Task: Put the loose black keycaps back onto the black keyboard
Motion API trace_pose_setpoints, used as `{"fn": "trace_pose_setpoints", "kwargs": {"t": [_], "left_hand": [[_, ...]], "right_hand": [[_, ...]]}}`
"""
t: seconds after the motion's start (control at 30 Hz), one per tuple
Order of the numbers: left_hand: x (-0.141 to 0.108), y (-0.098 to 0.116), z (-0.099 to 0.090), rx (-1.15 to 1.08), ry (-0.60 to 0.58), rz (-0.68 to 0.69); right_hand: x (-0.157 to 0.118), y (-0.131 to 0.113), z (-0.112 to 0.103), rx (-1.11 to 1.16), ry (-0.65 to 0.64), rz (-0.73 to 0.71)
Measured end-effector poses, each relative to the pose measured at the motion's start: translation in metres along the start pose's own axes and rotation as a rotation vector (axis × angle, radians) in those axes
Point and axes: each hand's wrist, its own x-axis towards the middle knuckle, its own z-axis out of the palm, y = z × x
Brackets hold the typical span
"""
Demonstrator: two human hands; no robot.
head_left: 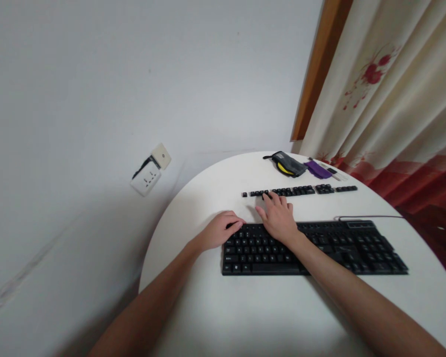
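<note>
A black keyboard [267,258] lies flat on the white round table. At its far left corner is my left hand [221,229], closed with the fingers by the back edge and the thumb over the keys. My right hand [278,218] reaches across the keyboard's upper rows, its fingers spread and the thumb apart. Its fingertips touch the row of loose black keycaps [301,190] laid out behind the keyboard; whether one keycap is pinched cannot be made out. A single keycap [244,195] sits at the row's left end. Part of the keyboard's top row is hidden under my right hand.
Behind the keycaps lie a dark grey pouch [290,163] with yellow showing, a purple cloth [317,169] and some slim tools [333,171]. A cable [371,216] runs right from the keyboard. A wall with a socket [146,179] borders the table [193,198]; a curtain [394,99] hangs right.
</note>
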Motion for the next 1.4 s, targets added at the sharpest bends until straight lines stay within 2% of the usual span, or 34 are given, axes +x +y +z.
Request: {"fn": "trace_pose_setpoints", "kwargs": {"t": [0.17,0.37,0.8,0.9,1.07,1.13,1.2,1.3,1.4], "left_hand": [[0.000,0.002,-0.001,-0.011,0.004,-0.006],[0.000,0.004,-0.002,-0.016,0.008,-0.018],[0.001,0.008,-0.003,-0.017,0.006,-0.038],[0.001,0.004,0.000,-0.047,0.070,-0.052],[0.003,-0.007,0.008,-0.128,0.277,-0.144],[0.004,-0.012,0.011,-0.154,0.342,-0.186],[0.006,-0.015,0.013,-0.159,0.389,-0.221],[0.011,-0.015,0.014,-0.151,0.404,-0.238],[0.018,-0.012,0.013,-0.093,0.329,-0.194]], "right_hand": [[0.000,0.001,0.000,0.013,-0.030,-0.007],[-0.001,0.000,-0.003,0.046,-0.056,-0.105],[0.001,-0.001,-0.002,0.014,-0.100,-0.113],[0.000,-0.001,-0.006,0.031,-0.120,-0.175],[-0.001,-0.003,-0.011,0.080,-0.167,-0.309],[-0.001,-0.003,-0.011,0.105,-0.158,-0.307],[0.001,-0.002,-0.008,0.121,-0.124,-0.247],[0.004,0.001,-0.003,0.130,-0.092,-0.159],[0.005,0.004,-0.001,0.155,-0.091,-0.188]]}}
